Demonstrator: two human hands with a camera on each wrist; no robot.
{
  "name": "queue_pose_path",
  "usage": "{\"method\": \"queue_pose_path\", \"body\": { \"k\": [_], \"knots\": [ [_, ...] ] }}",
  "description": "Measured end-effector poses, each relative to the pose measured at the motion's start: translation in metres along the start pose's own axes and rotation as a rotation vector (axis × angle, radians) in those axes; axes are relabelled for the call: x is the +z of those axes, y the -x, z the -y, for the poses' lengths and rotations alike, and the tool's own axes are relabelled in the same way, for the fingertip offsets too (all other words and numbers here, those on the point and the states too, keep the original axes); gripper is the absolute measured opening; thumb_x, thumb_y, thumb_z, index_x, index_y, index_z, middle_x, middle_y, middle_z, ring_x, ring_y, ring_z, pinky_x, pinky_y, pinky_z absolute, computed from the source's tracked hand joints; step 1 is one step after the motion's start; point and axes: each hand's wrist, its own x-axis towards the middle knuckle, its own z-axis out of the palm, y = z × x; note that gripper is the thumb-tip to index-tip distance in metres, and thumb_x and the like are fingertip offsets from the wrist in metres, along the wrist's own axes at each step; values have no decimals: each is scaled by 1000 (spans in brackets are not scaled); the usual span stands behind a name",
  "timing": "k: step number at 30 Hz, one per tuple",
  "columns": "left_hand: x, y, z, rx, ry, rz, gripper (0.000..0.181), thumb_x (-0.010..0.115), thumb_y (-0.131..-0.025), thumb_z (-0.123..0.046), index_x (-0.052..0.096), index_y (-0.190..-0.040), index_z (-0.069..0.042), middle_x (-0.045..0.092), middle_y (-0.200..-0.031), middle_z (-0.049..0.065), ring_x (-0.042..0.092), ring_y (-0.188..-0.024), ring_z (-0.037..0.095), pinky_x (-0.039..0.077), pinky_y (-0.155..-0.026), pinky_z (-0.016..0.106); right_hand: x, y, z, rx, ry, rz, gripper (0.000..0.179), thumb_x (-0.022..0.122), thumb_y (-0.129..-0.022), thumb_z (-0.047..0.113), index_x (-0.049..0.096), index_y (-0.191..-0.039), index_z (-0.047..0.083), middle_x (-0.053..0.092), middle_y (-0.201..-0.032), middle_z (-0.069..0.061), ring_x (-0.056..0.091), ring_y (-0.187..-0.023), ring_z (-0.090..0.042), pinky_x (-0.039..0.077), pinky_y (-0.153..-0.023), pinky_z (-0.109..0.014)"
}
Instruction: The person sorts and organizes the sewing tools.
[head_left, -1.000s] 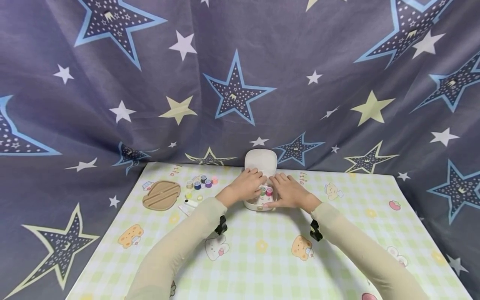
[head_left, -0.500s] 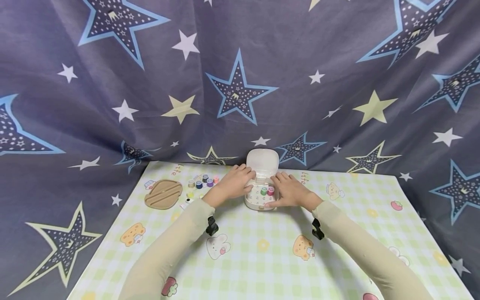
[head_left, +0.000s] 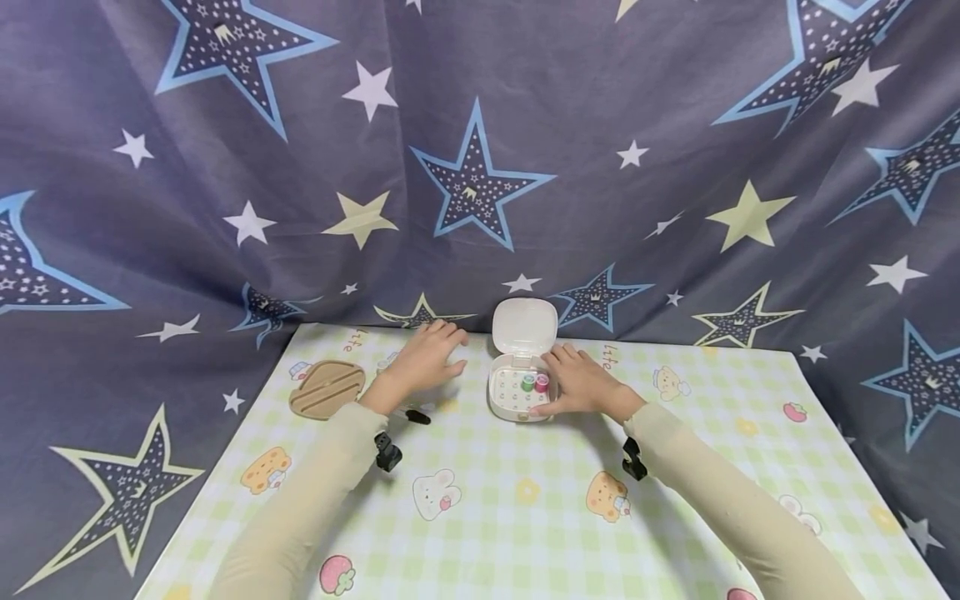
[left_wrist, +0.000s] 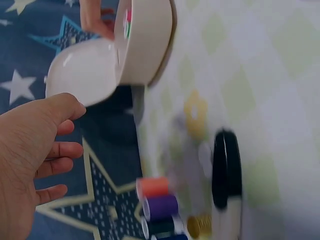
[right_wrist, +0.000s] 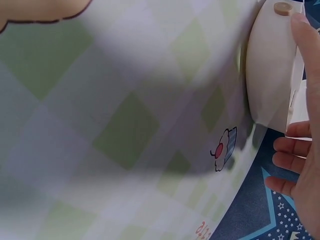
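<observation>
A white sewing box (head_left: 504,411) stands with its lid (head_left: 525,323) raised. Among the pegs inside it are a green thread spool (head_left: 528,382) and a red thread spool (head_left: 542,382). My right hand (head_left: 588,385) holds the box's right side, thumb at the front and fingers towards the back. To the left, my left hand (head_left: 423,357) hovers with nothing in it, fingers loosely bent. Near it in the left wrist view lie an orange spool (left_wrist: 153,187), a purple spool (left_wrist: 161,207) and a dark green spool (left_wrist: 162,227); the head view hides them behind the hand.
A brown grooved board (head_left: 326,389) lies at the table's left. A tool with a black end (left_wrist: 226,167) lies near the loose spools; its kind is unclear. The starry curtain (head_left: 645,208) hangs directly behind the table's back edge.
My left hand has left the box and moved left to over the loose spools. The box's inside shows more fully. My right hand has stayed on the box.
</observation>
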Motion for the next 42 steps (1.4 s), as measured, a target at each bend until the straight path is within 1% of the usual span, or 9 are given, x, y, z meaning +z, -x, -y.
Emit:
{"method": "queue_pose_path", "body": {
  "k": [4,8,13,17,23,27,32,37,42],
  "knots": [
    [-2,12,17,-32,-12,-22,33,71,-93,-27,65,-121,-11,64,-118,8,54,-110,30,43,-100,52,0,0,0,9,-15,7,103,71,-71,80,52,-140,6,53,-125,-14,51,-115,-30,47,-102,-53],
    [-1,22,32,-63,-31,-33,32,69,-95,-29,65,-121,-12,65,-117,8,54,-107,30,44,-97,51,1,0,-1,13,-16,7,104,71,-71,80,52,-140,6,53,-125,-13,51,-115,-30,47,-103,-53],
    [-3,33,44,-112,-33,-29,38,72,-92,-34,66,-121,-11,65,-117,10,55,-108,32,44,-96,53,2,0,-1,15,-26,6,102,72,-70,79,52,-139,6,53,-125,-13,51,-116,-29,47,-103,-53],
    [-7,40,52,-139,-22,-9,44,76,-86,-35,65,-121,-11,65,-119,11,55,-113,34,43,-97,56,2,1,-1,6,-48,-11,102,74,-70,77,53,-139,4,55,-126,-14,51,-117,-30,47,-103,-54],
    [-11,51,65,-174,-38,62,50,80,-74,-33,63,-118,-13,64,-120,11,52,-110,33,42,-99,57,1,2,-1,-7,-67,-33,102,77,-70,74,54,-138,2,56,-124,-16,53,-115,-32,48,-101,-53],
    [-13,59,73,-168,-63,109,51,81,-67,-32,64,-111,-13,65,-115,10,51,-107,32,41,-98,56,0,2,0,-3,-64,-37,101,78,-69,73,55,-137,1,57,-123,-16,52,-114,-31,48,-100,-53],
    [-12,67,79,-128,-106,136,45,83,-60,-29,65,-99,-14,65,-103,7,53,-103,32,42,-97,56,-1,3,0,-5,-62,-39,102,77,-69,74,55,-137,1,57,-123,-16,53,-115,-31,49,-100,-52],
    [-12,73,80,-112,-109,141,33,80,-58,-22,64,-86,-16,59,-91,2,51,-96,29,40,-95,56,0,3,-1,-2,-63,-37,102,77,-69,74,55,-137,1,57,-125,-17,52,-117,-32,48,-101,-53],
    [-12,75,80,-125,-121,151,28,80,-58,-21,66,-82,-16,60,-88,0,51,-96,28,39,-99,57,2,2,-2,4,-69,-22,103,75,-70,77,53,-139,3,55,-127,-15,51,-118,-31,47,-103,-54]
  ]
}}
